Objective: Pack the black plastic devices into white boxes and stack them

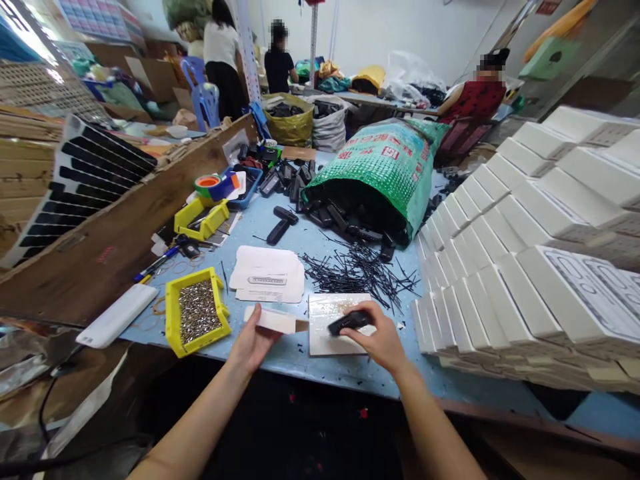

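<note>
Left hand (253,347) is closed around a small white cardboard box (273,320), thumb on top and fingers under, with the box's open brown end pointing toward the right hand. Box is held just above the front edge of the blue tabletop (250,223).

Right hand (380,340) pinches a black oblong plastic device (350,322) between thumb and fingers, with its free end near the box's open end but not touching. Directly under this hand lies a flat white plastic sheet (323,337).

Just left of the left hand sits a yellow plastic bin of small metal pieces (197,313). Beyond the left hand is a stack of flat white die-cut cardboard blanks (267,273).

Beyond the right hand is a loose pile of thin black ties (360,270). Further out a green woven sack (385,173) lies on its side, spilling more black devices.

Right of the right hand are rows of closed white boxes (525,267), stacked close together.
</note>
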### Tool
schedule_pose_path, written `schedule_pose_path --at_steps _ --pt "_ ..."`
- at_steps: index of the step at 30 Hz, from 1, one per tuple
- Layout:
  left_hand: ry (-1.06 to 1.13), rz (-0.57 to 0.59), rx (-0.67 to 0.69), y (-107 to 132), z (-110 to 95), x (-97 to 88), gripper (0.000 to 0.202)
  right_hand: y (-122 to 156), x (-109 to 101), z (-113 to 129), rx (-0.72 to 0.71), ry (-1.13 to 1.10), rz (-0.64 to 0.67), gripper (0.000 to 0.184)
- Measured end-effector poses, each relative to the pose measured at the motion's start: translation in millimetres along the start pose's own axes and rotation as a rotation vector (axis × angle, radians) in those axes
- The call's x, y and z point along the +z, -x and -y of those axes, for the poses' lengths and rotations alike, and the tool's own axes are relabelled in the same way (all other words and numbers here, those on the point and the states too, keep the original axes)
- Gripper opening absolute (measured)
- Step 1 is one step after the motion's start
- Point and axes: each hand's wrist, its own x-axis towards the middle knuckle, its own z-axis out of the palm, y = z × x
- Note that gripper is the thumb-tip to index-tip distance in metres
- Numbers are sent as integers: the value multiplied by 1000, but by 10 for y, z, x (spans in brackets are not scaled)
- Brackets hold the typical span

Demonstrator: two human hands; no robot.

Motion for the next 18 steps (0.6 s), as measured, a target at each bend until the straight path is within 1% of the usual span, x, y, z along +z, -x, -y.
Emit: schedule_pose_path --at_steps 1,2,3,4,5,6,7,8,9,10,11,12,13,14,15,16,17,18 --pt "28 -21 -19 16 59 33 28 4 106 89 32 -161 -162 38" --pt "44 -26 -50 43 124 66 27 5 224 171 38 -274 -294 40" --pt "54 -26 -82 77 189 95 26 3 342 237 20 -323 -378 41" --pt "59 -16 -117 114 245 115 26 0 451 284 -8 -311 -413 42" --pt "48 9 -156 152 286 122 27 -3 544 311 -30 -268 -404 42" --pt "9 49 -199 185 306 111 31 -7 618 318 -43 -235 -366 44" --pt "-63 93 -213 210 304 81 37 -10 673 307 -45 -231 -317 47" --pt "-170 128 -170 224 282 35 44 -18 712 283 -35 -256 -279 51" --pt "-309 144 -60 227 244 -25 54 -37 739 249 -20 -294 -247 55" --pt "-469 145 110 221 196 -93 66 -78 758 206 -13 -327 -190 58" --pt "-634 142 311 207 145 -161 76 -149 771 156 -21 -344 -86 59" --pt "-790 154 492 189 101 -223 80 -260 781 99 -41 -343 56 53" --pt "-929 181 618 171 67 -273 80 -414 786 34 -56 -316 194 42" --pt "-1045 221 677 154 47 -308 74 -608 785 -37 -55 -247 279 31" --pt "-1125 258 694 139 43 -327 67 -833 778 -115 -35 -150 300 25" --pt "-1167 274 697 125 52 -332 63 -1076 762 -197 15 -20 212 23" --pt "-1184 268 701 112 70 -325 62 -1316 739 -280 77 121 79 18" --pt "-1193 252 710 96 93 -309 64 -1534 710 -360 121 199 -10 13"
